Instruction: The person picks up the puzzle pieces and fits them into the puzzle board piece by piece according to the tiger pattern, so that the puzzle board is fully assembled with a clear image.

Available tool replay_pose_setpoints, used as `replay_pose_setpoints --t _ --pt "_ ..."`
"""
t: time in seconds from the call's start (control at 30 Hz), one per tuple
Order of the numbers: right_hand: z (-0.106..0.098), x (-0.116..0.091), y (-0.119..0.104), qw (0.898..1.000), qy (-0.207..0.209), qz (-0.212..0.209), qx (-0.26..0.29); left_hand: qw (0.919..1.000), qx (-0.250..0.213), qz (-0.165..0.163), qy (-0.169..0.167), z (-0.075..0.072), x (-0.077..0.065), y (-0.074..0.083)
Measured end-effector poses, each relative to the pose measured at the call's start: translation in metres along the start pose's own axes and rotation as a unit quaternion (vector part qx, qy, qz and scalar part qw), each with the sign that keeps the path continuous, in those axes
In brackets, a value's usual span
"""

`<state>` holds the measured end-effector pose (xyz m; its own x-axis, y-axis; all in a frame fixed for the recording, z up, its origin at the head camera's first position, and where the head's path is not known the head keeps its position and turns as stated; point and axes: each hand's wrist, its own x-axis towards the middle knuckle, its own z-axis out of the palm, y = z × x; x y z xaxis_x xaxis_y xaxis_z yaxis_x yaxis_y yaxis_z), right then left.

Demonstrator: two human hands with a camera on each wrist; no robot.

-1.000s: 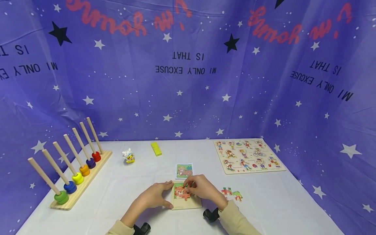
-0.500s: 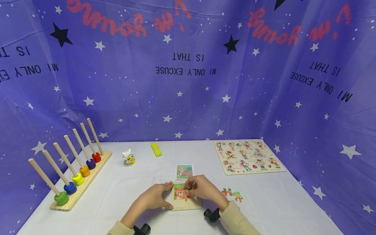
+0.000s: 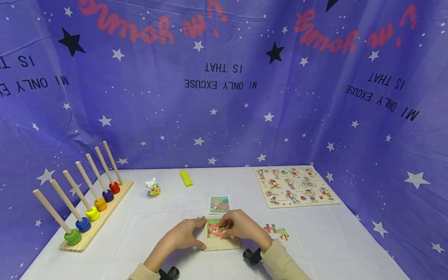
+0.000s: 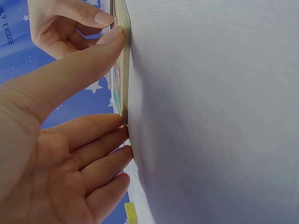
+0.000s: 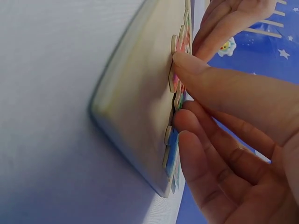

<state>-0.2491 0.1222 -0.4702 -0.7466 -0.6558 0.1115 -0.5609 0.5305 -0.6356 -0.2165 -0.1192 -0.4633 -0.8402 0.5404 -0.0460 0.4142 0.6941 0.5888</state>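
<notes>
A small wooden puzzle board (image 3: 223, 245) lies on the table, with several tiger-picture pieces (image 3: 214, 230) filling its far part and bare wood nearer the person. At the board's left side is the left hand (image 3: 185, 233); its thumb and extended fingertips touch the edge, well spread apart. The right hand (image 3: 243, 225) bends over the right of the picture, thumb and fingers pinching a puzzle piece (image 5: 175, 77). Seen from the right wrist, the thumb tip lies on that piece's pink side, while the other fingertips are close by a blue-and-green piece (image 5: 172, 147).
Loose puzzle pieces (image 3: 276, 231) lie right of the right hand. Behind the board is a picture card (image 3: 219, 205). A peg stacker with coloured rings (image 3: 101, 221) stands left, near a small toy figure (image 3: 153, 186) and a yellow block (image 3: 186, 178). A larger puzzle board (image 3: 297, 186) lies back right.
The right thumb has slid slightly towards the person over the tiger picture, and the gap between thumb and index finger looks wider. The left hand and board stay in place.
</notes>
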Motion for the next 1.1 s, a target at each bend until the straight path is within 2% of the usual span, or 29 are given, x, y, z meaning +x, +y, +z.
replay_pose_setpoints --t 0.27,0.57,0.77,1.1 --pt "0.0014 0.0008 0.0025 0.999 -0.002 -0.012 -0.031 1.0000 0.001 0.000 0.000 -0.0006 -0.0005 0.0006" --pt "0.0012 0.0004 0.0021 0.999 0.004 -0.023 -0.032 1.0000 0.002 0.002 0.001 0.0000 -0.0001 0.0002" --pt "0.0019 0.0005 0.0015 0.999 0.009 -0.013 -0.032 1.0000 0.000 0.002 0.000 -0.0001 0.0002 0.0004" --pt "-0.0005 -0.0010 0.0002 0.999 -0.004 -0.019 -0.038 1.0000 -0.008 0.001 0.000 0.0013 0.0000 -0.0003"
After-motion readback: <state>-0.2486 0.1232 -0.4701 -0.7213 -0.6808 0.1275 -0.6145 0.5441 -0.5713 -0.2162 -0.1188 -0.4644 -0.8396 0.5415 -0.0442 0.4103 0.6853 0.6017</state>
